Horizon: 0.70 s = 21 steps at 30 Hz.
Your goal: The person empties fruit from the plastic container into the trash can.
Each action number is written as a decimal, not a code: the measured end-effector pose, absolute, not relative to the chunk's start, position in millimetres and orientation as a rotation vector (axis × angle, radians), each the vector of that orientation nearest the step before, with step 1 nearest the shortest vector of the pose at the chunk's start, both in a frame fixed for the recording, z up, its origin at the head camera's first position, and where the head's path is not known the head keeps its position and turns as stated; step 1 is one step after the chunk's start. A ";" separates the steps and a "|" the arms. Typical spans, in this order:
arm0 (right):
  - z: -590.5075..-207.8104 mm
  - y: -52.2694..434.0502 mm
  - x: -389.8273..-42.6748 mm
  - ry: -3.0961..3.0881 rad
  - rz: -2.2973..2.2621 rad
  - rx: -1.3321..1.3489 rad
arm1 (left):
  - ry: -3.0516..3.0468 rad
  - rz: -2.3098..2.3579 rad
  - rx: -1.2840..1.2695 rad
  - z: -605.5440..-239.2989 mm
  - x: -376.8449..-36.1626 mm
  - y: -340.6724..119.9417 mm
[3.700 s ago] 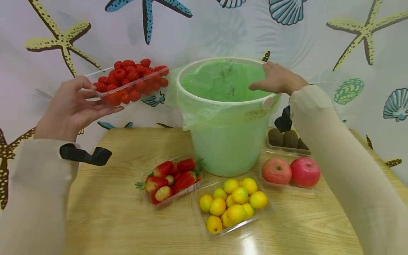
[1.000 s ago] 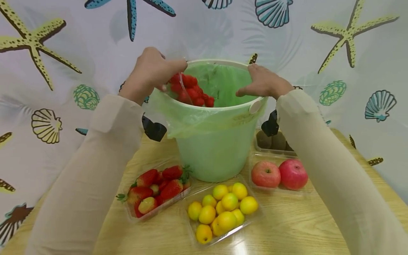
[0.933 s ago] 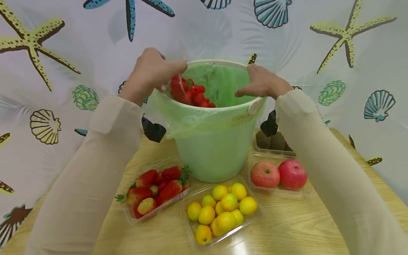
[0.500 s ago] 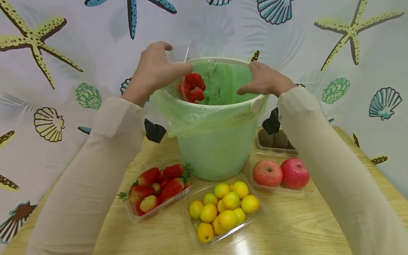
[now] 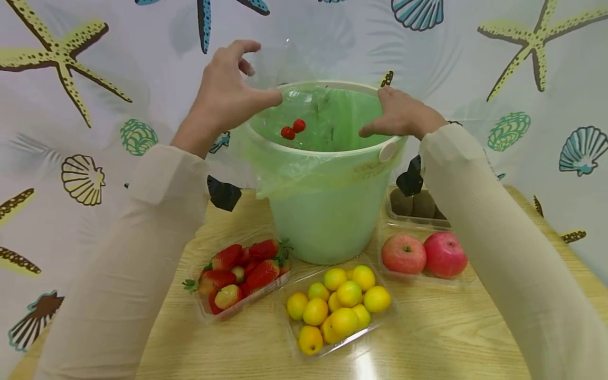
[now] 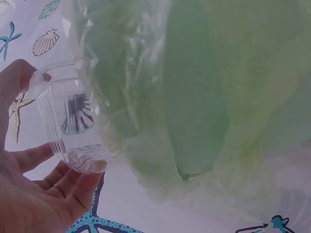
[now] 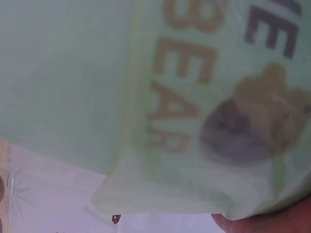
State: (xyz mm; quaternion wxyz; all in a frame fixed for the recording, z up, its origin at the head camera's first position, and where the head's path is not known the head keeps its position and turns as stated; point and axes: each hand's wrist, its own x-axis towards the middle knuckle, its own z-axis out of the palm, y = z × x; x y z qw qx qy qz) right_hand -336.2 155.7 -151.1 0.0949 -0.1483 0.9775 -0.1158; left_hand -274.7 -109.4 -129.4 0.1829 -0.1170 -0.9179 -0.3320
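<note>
The left hand [image 5: 225,95] gripped a clear plastic punnet [image 6: 68,119], thumb on one side and fingers curled round the other, and held it tipped up over the left rim of the green bucket [image 5: 328,221]; in the head view the punnet was nearly invisible against the backdrop, while the left wrist view showed it plainly, see-through and with no fruit inside, its rim just beside the bucket's liner. Two raspberries [image 5: 293,129] were in the air inside the bucket's mouth, below and to the right of that grip, apart from the hand and the punnet. The right hand [image 5: 404,113] rested on the far right rim of the bucket, its fingers laid loosely over the edge and the thin green bag liner [image 5: 304,174] folded over it; its grip was relaxed rather than pinching, and the right wrist view showed only the bucket's printed wall close up with a bit of the hand at the lower edge. The bucket stood upright on the wooden bench [image 5: 427,338]. In front of it lay a tray of strawberries [image 5: 242,269] to the left, a tray of small yellow fruit [image 5: 337,309] in the middle, and a tray with two red apples [image 5: 425,253] to the right, with a tray of kiwis [image 5: 418,203] behind the apples, partly hidden by the right sleeve.
</note>
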 end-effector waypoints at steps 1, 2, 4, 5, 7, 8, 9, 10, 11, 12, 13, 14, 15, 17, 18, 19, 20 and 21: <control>-151.4 155.8 -336.2 2.897 -0.344 -0.440 | -2.582 -0.937 -0.342 -129.2 -274.6 -109.6; -151.6 155.9 -336.3 2.897 -0.342 -0.441 | -2.578 -0.937 -0.349 -129.1 -274.4 -110.0; -151.8 156.1 -336.5 2.897 -0.341 -0.440 | -2.571 -0.932 -0.355 -129.0 -274.3 -111.0; -151.7 156.1 -336.5 2.897 -0.343 -0.439 | -2.572 -0.929 -0.353 -129.0 -274.1 -111.9; -150.7 155.8 -336.5 2.899 -0.346 -0.438 | -2.572 -0.935 -0.346 -128.6 -273.1 -113.9; -150.0 155.4 -336.4 2.901 -0.349 -0.437 | -2.572 -0.943 -0.338 -128.3 -272.6 -115.3; -149.4 155.1 -336.3 2.902 -0.354 -0.435 | -2.574 -0.948 -0.328 -128.2 -272.0 -116.7; -149.0 154.7 -336.2 2.904 -0.358 -0.437 | -2.575 -0.955 -0.319 -128.2 -271.5 -118.2; -148.8 154.3 -335.9 2.904 -0.364 -0.436 | -2.573 -0.969 -0.309 -128.3 -270.9 -119.7; -148.7 154.0 -335.7 2.904 -0.365 -0.434 | -2.566 -0.988 -0.297 -128.6 -270.2 -121.2; -148.8 153.8 -335.4 2.903 -0.367 -0.435 | -2.560 -1.002 -0.283 -128.8 -269.7 -122.7; -149.0 153.7 -335.3 2.902 -0.369 -0.433 | -2.554 -1.013 -0.265 -129.2 -269.5 -124.1; -149.3 153.7 -335.1 2.901 -0.371 -0.431 | -2.547 -1.027 -0.249 -129.5 -269.4 -125.6; -150.0 153.9 -334.8 2.897 -0.371 -0.425 | -2.534 -1.062 -0.208 -129.8 -269.1 -128.1; -150.3 154.1 -334.7 2.896 -0.370 -0.423 | -2.526 -1.085 -0.192 -130.0 -269.0 -129.5; -150.7 154.3 -334.6 2.895 -0.372 -0.422 | -2.520 -1.112 -0.176 -130.1 -269.2 -130.8; -151.1 154.5 -334.7 2.894 -0.376 -0.420 | -2.511 -1.150 -0.162 -130.3 -269.5 -132.2; -151.4 154.6 -334.6 2.894 -0.378 -0.420 | -2.503 -1.208 -0.149 -130.6 -269.7 -133.7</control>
